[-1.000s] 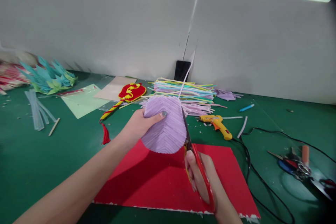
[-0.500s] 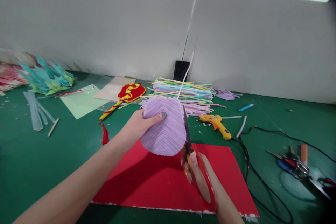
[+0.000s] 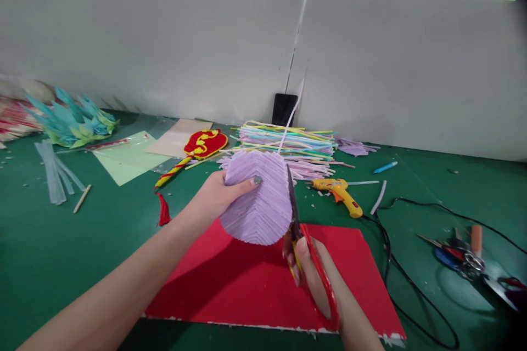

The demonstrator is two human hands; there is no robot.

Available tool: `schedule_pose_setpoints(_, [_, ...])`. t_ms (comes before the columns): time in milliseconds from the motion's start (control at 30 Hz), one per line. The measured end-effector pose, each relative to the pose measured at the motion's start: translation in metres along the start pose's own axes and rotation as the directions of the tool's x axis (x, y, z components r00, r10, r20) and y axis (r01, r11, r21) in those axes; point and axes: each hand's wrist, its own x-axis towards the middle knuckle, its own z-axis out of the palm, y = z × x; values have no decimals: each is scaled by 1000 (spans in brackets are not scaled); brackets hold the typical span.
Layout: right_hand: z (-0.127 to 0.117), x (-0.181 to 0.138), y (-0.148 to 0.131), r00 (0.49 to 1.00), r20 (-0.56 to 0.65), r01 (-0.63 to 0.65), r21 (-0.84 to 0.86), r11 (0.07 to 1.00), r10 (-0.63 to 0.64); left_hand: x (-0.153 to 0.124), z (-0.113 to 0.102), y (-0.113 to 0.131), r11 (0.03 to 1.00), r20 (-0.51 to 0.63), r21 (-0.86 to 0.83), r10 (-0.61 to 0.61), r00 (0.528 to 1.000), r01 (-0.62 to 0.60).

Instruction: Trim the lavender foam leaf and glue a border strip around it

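My left hand (image 3: 224,192) grips a rounded purple fan-shaped piece (image 3: 263,208), thumb on its front, over the table. The piece is covered in slanting strips that meet along a middle line, and a thin pale stem (image 3: 290,120) rises from its top. Red-handled scissors (image 3: 319,269) are in my right hand (image 3: 308,258), fingers wrapped through the loops. Their dark blades point upward along the right edge of the purple piece. Below both hands lies a red board (image 3: 247,296) with a chipped white edge.
Behind the piece lie pastel strips (image 3: 308,148). A yellow glue gun (image 3: 340,192) with a black cord (image 3: 387,247) sits to the right, near several hand tools (image 3: 465,258). A red and yellow fan (image 3: 206,143) lies left, a phone (image 3: 284,109) leans on the white partition (image 3: 164,38).
Almost nothing differs. The view has shifted very slightly, while both hands, the scissors and the purple piece keep the same positions relative to each other.
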Motion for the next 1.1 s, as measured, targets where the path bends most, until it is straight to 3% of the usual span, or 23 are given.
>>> schedule_pose_setpoints(400, [4, -2, -10, 988, -119, -110, -116, 987, 96, 0, -1, -2, 1000, 15, -10, -21, 1000, 22])
schedule_pose_setpoints(633, [6, -2, -6, 988, -121, -105, -115, 988, 91, 2, 1, -1, 999, -15, 7, -39, 999, 39])
schedule_pose_setpoints(1100, [7, -5, -13, 982, -128, -150, -66, 987, 141, 3, -1, 1, 996, 36, -5, -87, 996, 87])
